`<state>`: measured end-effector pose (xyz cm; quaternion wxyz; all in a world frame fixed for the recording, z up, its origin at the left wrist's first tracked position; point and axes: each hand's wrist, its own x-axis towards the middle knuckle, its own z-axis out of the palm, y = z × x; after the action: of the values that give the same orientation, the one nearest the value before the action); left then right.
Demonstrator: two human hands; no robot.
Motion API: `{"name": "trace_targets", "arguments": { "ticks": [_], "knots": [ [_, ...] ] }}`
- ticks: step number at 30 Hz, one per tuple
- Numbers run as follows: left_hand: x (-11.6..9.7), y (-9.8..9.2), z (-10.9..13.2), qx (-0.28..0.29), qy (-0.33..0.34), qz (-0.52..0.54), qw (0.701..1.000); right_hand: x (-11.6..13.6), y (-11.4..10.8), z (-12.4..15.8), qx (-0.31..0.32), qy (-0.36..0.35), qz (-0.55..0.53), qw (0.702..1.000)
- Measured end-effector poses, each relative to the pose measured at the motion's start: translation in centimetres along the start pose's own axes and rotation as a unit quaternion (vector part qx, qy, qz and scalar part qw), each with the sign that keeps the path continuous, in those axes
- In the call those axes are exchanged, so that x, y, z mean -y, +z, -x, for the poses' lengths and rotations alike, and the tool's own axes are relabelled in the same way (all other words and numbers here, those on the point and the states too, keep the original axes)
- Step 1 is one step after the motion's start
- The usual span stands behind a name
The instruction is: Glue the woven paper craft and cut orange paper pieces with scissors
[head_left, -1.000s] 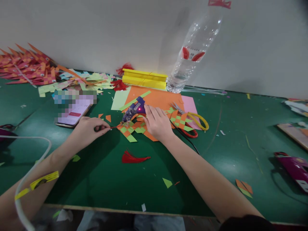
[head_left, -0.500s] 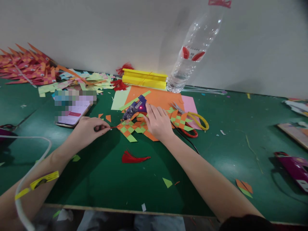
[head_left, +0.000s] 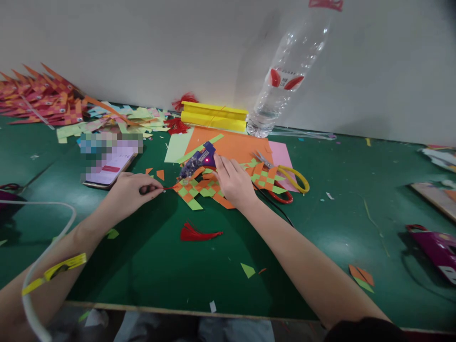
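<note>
My left hand [head_left: 137,192] is closed in a pinch on a thin red cord [head_left: 169,188], which runs to the left tip of an orange and green woven paper piece [head_left: 192,192]. Wrapped round a purple hot glue gun [head_left: 199,160] is my right hand [head_left: 233,183]; a red light glows on the gun. Its nozzle end points down-left at the tip of the woven paper, near the cord; whether it touches is too small to tell. A second woven paper piece [head_left: 264,179] lies right of my right hand. Nearer me is a loose red tassel [head_left: 197,232].
Yellow-and-red scissors [head_left: 294,178] lie on the right by a black cable. A phone [head_left: 112,164] rests at left. Behind are a folded yellow paper [head_left: 213,116], a clear bottle [head_left: 285,78], paper scraps [head_left: 124,118] and red paper fish [head_left: 42,97]. A white cable [head_left: 32,270] crosses my left forearm.
The glue gun has shifted very slightly left and down, and my right hand moved with it. My left hand keeps its pinch in the same place.
</note>
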<state>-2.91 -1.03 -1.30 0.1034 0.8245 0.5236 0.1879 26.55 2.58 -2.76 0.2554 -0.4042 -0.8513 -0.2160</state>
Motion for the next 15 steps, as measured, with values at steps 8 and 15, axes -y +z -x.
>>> {"name": "trace_targets", "arguments": {
  "ticks": [8,15],
  "knots": [
    [-0.03,-0.07,-0.07,0.002,0.002,0.001,1.0,-0.01,0.17,0.15,-0.005,-0.005,0.002,1.0],
    [0.1,-0.05,-0.02,0.005,0.007,0.0,1.0,-0.03,0.09,0.07,-0.013,-0.016,0.014,1.0]
  ]
}}
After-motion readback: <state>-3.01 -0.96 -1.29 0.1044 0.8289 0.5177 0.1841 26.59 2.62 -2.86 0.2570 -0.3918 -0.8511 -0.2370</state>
